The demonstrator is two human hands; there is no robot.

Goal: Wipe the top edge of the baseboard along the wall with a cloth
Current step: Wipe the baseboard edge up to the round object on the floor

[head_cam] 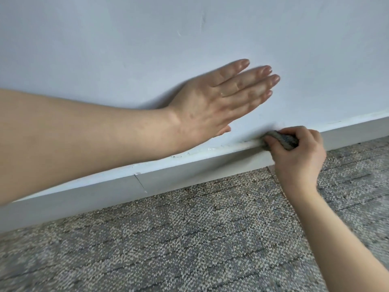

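A person's bare left forearm (73, 133) reaches in from the left border. It crosses in front of the pale wall (105, 49) and overlaps the back of the ledge below it. The left hand (210, 104) lies flat against the wall, its fingers (252, 79) straight and close together, pointing up and to the right. Its thumb is tucked low, near the ledge.

Under the arm, the white baseboard (189, 167) runs as one long band from lower left to upper right, and grey looped carpet (168, 239) meets its foot. A slanted seam (140, 183) cuts the board's face left of centre. Dark specks and chipped paint dot the top edge (221, 149) between the seam and the cloth.

Right of centre, the right hand (299, 157) comes up from the lower right corner over the carpet. It grips a bunched grey cloth (284, 141), with the fingers curled over it and the thumb at its left end. The cloth sits on the baseboard's top edge against the wall, just below and to the right of the left hand's fingertips. A strip of bare wall separates the two hands.

Beyond the right hand, the ledge runs uncovered to the right border. The left-hand stretch lies partly beneath the forearm.
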